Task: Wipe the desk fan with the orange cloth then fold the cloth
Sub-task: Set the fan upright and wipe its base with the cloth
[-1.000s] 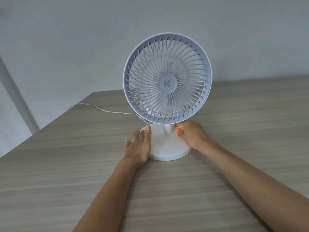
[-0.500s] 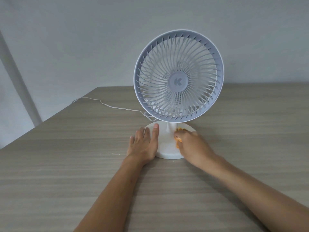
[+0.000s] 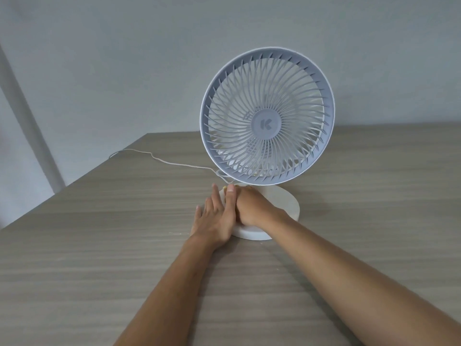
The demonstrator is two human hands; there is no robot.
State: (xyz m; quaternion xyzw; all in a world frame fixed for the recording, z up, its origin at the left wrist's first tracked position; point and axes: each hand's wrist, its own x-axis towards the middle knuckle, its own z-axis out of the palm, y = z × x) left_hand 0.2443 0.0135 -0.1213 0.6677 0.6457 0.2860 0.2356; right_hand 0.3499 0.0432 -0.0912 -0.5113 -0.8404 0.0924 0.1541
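A white desk fan (image 3: 267, 121) with a grey grille stands on a round white base (image 3: 287, 203) on the wooden table. My left hand (image 3: 215, 217) lies flat with straight fingers against the base's left edge. My right hand (image 3: 252, 208) rests on top of the base, fingers curled over the orange cloth (image 3: 224, 188). Only a small orange scrap of the cloth shows past my fingertips, beside my left thumb; the rest is hidden under the hand.
A thin white power cord (image 3: 159, 159) runs from the fan's base leftward to the table's far left edge. The wooden table (image 3: 99, 270) ends at the left, with a grey wall behind it.
My right hand has slid the cloth leftward across the base, from the stem's right side to right beside my left thumb. The view has shifted, so the fan appears further right.
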